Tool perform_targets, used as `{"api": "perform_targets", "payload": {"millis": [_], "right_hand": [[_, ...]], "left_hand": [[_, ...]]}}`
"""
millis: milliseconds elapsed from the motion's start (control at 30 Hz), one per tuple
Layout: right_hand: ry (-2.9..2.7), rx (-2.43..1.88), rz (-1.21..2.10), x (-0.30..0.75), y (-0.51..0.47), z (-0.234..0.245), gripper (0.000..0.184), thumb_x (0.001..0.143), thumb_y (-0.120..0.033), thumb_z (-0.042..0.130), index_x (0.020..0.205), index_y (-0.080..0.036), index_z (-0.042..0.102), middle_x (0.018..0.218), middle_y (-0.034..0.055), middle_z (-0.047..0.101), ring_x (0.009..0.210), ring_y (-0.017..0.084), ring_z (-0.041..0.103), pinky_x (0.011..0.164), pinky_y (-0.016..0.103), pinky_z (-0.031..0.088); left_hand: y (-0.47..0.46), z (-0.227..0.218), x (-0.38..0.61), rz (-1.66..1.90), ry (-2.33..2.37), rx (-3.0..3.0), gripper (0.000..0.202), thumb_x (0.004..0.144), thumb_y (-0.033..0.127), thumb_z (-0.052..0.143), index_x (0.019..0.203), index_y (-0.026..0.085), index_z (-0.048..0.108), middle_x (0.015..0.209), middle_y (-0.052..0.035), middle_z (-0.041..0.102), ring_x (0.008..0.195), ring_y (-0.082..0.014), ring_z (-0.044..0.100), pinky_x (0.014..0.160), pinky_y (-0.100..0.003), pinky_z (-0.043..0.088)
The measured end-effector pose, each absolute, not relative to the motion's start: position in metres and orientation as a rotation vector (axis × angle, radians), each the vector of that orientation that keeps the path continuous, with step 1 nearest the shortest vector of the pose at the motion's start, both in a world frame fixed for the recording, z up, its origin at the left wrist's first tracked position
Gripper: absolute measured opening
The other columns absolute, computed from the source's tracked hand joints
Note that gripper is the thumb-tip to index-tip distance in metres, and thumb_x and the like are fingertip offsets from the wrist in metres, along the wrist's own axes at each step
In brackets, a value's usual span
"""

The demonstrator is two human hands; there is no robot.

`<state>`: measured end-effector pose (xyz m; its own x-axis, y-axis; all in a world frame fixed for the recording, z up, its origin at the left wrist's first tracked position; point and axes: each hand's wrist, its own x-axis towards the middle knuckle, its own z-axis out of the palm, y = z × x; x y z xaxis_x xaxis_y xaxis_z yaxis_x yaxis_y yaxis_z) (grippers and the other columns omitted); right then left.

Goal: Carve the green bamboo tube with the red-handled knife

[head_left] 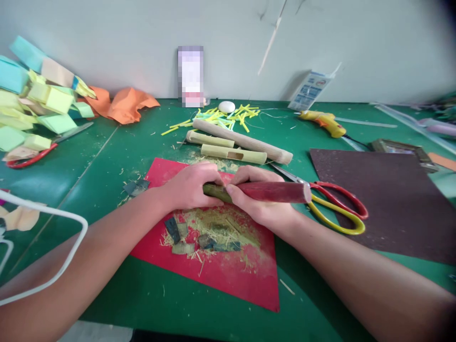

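My left hand (190,186) is closed around a short green bamboo piece (216,192), holding it over a red sheet (249,275). My right hand (257,199) grips a dark red wooden handle (281,192) of a tool whose working end meets the bamboo; the blade itself is hidden by my fingers. Pale shavings and small dark bark chips (210,235) lie on the red sheet under both hands.
Two cut bamboo pieces (233,154) and a wooden stick (245,141) lie behind the sheet. Red-and-yellow scissors (331,206) and a dark brown sheet (388,204) are at right, a yellow glue gun (322,121) behind. Paper blocks (39,99) and red scissors (32,159) sit left.
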<state>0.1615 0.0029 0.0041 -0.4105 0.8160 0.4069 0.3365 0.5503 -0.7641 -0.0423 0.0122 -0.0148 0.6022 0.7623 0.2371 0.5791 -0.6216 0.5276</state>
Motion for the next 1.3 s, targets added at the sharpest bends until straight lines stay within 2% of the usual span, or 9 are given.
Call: {"api": "perform_targets", "payload": {"millis": [267, 500, 733, 1033, 1300], "right_hand": [[-2.001, -0.872, 0.697, 0.168, 0.001, 0.004, 0.021, 0.08, -0.023, 0.061, 0.061, -0.021, 0.051, 0.058, -0.0026, 0.054, 0.052, 0.01, 0.048, 0.051, 0.027, 0.037], [-1.775, -0.833, 0.745, 0.171, 0.003, -0.006, 0.025, 0.077, -0.021, 0.06, 0.057, -0.021, 0.046, 0.053, -0.0045, 0.044, 0.047, 0.009, 0.04, 0.046, 0.026, 0.031], [-1.577, -0.806, 0.688, 0.174, 0.004, -0.019, 0.02, 0.085, -0.025, 0.061, 0.067, -0.021, 0.056, 0.061, -0.0026, 0.057, 0.055, 0.012, 0.05, 0.054, 0.029, 0.041], [-1.674, -0.897, 0.7, 0.172, 0.005, -0.011, 0.023, 0.082, -0.026, 0.065, 0.062, -0.022, 0.054, 0.057, -0.0037, 0.056, 0.051, 0.011, 0.05, 0.049, 0.027, 0.04], [-1.574, -0.979, 0.714, 0.169, 0.006, -0.011, 0.018, 0.084, -0.032, 0.063, 0.069, -0.022, 0.061, 0.064, -0.0026, 0.061, 0.059, 0.013, 0.056, 0.062, 0.031, 0.048]], "left_hand": [[0.011, -0.011, -0.041, 0.614, 1.085, 2.41, 0.024, 0.074, 0.035, 0.076, 0.09, 0.019, 0.069, 0.082, -0.0011, 0.058, 0.082, -0.0169, 0.054, 0.071, -0.03, 0.04], [0.01, -0.009, -0.039, 0.571, 1.117, 2.42, 0.026, 0.072, 0.036, 0.077, 0.09, 0.018, 0.069, 0.082, -0.001, 0.057, 0.081, -0.0171, 0.053, 0.071, -0.03, 0.04], [0.008, -0.009, -0.038, 0.612, 1.079, 2.482, 0.023, 0.078, 0.034, 0.071, 0.094, 0.018, 0.066, 0.087, -0.003, 0.06, 0.086, -0.0187, 0.056, 0.076, -0.033, 0.043], [0.008, -0.014, -0.042, 0.696, 1.081, 2.683, 0.031, 0.082, 0.033, 0.067, 0.109, 0.018, 0.063, 0.098, -0.0072, 0.063, 0.089, -0.0206, 0.06, 0.077, -0.033, 0.047], [0.009, -0.015, -0.044, 0.655, 1.042, 2.774, 0.04, 0.086, 0.041, 0.064, 0.12, 0.019, 0.06, 0.108, -0.0085, 0.065, 0.099, -0.0224, 0.06, 0.086, -0.036, 0.048]]}}
